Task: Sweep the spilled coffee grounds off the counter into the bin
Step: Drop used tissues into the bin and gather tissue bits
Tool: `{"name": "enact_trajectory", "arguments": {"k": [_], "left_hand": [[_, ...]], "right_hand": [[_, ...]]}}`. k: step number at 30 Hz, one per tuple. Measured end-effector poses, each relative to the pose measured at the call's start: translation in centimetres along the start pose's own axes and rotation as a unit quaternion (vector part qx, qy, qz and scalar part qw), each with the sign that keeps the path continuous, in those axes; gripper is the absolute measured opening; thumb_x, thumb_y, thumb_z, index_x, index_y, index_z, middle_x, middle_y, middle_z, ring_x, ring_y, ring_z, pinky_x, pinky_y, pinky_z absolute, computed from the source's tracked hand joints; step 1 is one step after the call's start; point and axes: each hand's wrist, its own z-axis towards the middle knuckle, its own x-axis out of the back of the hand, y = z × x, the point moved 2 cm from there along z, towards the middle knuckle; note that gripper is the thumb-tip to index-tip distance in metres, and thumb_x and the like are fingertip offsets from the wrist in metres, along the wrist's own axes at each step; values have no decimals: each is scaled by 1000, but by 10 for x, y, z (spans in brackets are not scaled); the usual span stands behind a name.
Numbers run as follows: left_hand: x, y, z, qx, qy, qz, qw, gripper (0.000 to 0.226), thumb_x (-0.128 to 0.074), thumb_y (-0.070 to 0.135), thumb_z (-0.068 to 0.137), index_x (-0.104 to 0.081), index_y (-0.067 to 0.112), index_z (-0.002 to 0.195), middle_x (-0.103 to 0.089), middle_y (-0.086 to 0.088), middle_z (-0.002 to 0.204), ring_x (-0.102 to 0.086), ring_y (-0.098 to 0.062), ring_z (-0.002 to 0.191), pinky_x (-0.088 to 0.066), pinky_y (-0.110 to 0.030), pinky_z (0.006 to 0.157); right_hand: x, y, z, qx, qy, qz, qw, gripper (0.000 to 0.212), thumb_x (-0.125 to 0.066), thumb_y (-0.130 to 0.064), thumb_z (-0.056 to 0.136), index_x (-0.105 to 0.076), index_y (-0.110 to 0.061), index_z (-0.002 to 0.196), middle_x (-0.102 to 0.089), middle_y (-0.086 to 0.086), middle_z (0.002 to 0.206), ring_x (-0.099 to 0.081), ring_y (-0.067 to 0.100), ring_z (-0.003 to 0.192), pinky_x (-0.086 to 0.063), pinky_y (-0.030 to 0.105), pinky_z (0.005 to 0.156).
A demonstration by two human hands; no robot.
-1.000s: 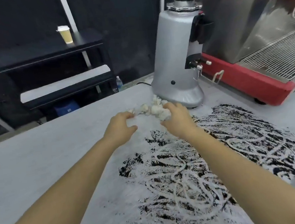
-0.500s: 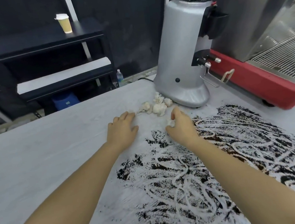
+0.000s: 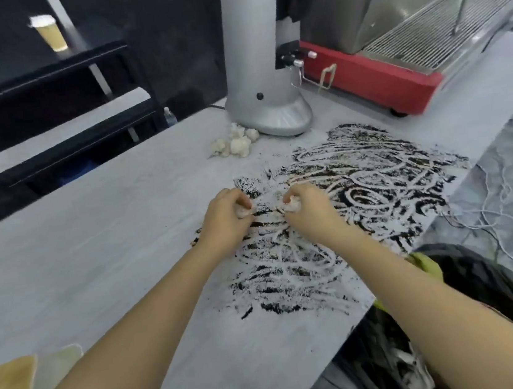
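Both hands are working the mess: left hand (image 3: 224, 222) and right hand (image 3: 307, 210) each pinch a small white crumpled tissue wad (image 3: 293, 205) down on the smeared black coffee grounds (image 3: 354, 188) across the grey counter (image 3: 98, 233). I'd drag with steady pressure toward the black-lined bin (image 3: 473, 290) at the near right edge, no scribbling

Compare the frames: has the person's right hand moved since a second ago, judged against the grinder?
Yes. The right hand, gripping a white wad, has drawn back from the grinder base toward the person, onto the spilled grounds.
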Motion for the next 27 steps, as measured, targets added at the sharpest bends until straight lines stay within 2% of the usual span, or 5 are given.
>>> {"name": "enact_trajectory", "arguments": {"k": [6, 11, 16, 21, 27], "left_hand": [[-44, 70, -47, -70, -111, -78, 988, 21, -76, 14, 81, -58, 23, 86, -56, 9, 96, -58, -7, 84, -46, -19, 66], [-105, 128, -88, -192, -180, -96, 960, 19, -78, 22, 80, -60, 20, 86, -58, 9, 89, -53, -2, 83, -40, -19, 69], [-171, 169, -130, -218, -272, -144, 926, 17, -74, 22, 81, -59, 28, 87, -61, 9, 92, -61, -13, 84, -55, -37, 74], [-255, 187, -150, -221, -340, -133, 904, 23, -72, 29, 85, -65, 24, 107, -66, 13, 99, -63, -8, 91, -55, -37, 83], [-351, 189, -148, -153, -395, -43, 905, 21, -60, 30, 92, -69, 19, 108, -70, 6, 98, -63, -11, 90, -54, -40, 83]], "right_hand": [[44, 44, -100, -91, 93, 46, 990, 23, -63, -7, 84, -58, -18, 103, -64, 10, 102, -42, 10, 40, -32, 17, 35], [66, 104, -197, -204, 213, 84, 952, 35, -69, -18, 80, -55, -17, 112, -60, -3, 111, -57, 14, 87, -44, 18, 61], [74, 162, -282, -295, 270, 62, 914, 28, -71, -20, 78, -63, -14, 105, -62, -2, 100, -56, 15, 95, -38, 23, 73], [80, 230, -332, -369, 267, 53, 889, 39, -75, -20, 75, -65, -11, 112, -64, 2, 113, -57, 17, 109, -43, 24, 89], [86, 309, -324, -413, 201, 80, 884, 29, -73, -22, 74, -59, -18, 100, -61, -3, 98, -57, 17, 90, -51, 33, 77]]}}
